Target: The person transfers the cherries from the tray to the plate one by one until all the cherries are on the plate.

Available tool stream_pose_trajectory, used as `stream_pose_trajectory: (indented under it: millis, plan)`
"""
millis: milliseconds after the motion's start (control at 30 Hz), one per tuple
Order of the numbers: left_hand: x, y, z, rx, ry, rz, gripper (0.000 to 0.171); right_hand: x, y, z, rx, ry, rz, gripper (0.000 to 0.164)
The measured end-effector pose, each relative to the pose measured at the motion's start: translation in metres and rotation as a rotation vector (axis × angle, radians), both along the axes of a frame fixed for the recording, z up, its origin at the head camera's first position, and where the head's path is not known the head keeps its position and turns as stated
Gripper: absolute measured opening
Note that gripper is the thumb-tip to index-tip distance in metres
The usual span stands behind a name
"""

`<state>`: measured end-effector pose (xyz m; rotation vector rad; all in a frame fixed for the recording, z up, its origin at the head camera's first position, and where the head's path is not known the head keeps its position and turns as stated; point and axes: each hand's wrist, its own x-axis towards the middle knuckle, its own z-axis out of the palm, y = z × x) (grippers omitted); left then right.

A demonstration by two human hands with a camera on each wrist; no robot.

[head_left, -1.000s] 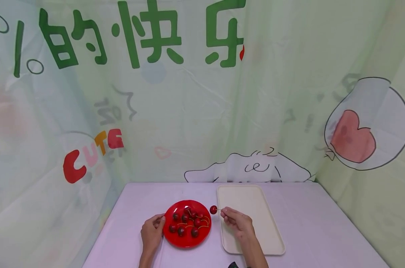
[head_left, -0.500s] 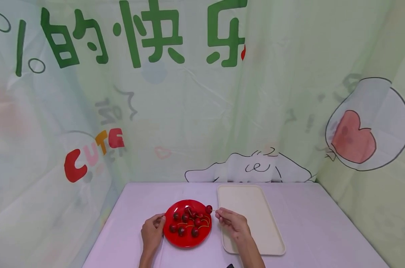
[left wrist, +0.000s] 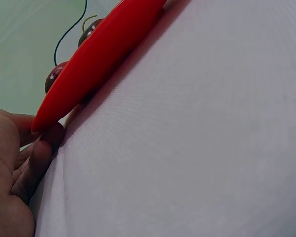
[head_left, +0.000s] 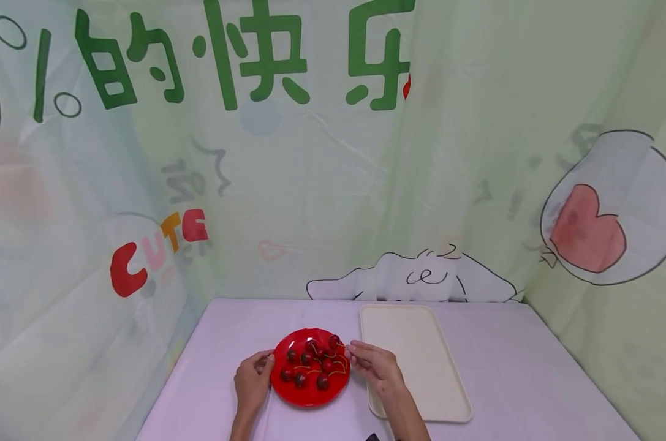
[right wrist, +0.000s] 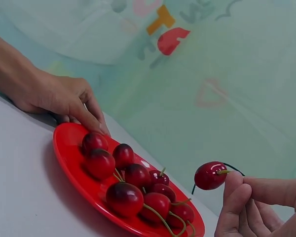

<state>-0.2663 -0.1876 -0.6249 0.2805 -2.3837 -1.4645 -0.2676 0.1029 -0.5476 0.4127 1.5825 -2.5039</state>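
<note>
A round red plate (head_left: 288, 395) carries several dark red cherries (right wrist: 124, 199) with thin green stems. My left hand (head_left: 252, 381) pinches the plate's left rim; in the left wrist view its thumb and fingers (left wrist: 39, 157) lie above and below the edge. Over the plate's upper right part hangs one cherry (right wrist: 210, 176), its stem pinched between the thumb and forefinger of my right hand (head_left: 378, 366). That hand is at the plate's right edge, partly above the cream tray. In the right wrist view the held cherry is apart from the others.
To the right of the plate lies a rectangular cream tray (head_left: 421, 367). Both stand on a table with a pale lilac cloth (head_left: 509, 367). A printed curtain (head_left: 333, 184) hangs behind the table and along both sides.
My right hand has moved left, bringing the cherry from beside the plate to over its upper right part. The left hand stays at the rim.
</note>
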Motion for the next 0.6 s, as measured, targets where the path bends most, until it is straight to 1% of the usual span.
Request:
stream_pose_trajectory:
  millis: [100, 267, 467, 600]
  plan:
    - [0.001, -0.001, 0.0, -0.005, 0.009, -0.009, 0.025, -0.001, -0.004, 0.0, 0.007, -0.016, 0.008, 0.038]
    - [0.0, -0.002, -0.001, -0.003, 0.015, -0.018, 0.026, -0.003, -0.008, 0.004, 0.01, -0.038, -0.003, 0.045]
    - [-0.003, -0.003, -0.006, -0.008, 0.01, -0.005, 0.025, -0.006, -0.014, 0.011, 0.014, -0.049, 0.014, 0.048]
    - [-0.003, -0.002, -0.006, -0.011, 0.017, 0.004, 0.025, -0.011, -0.021, 0.012, 0.025, -0.037, 0.038, 0.048]
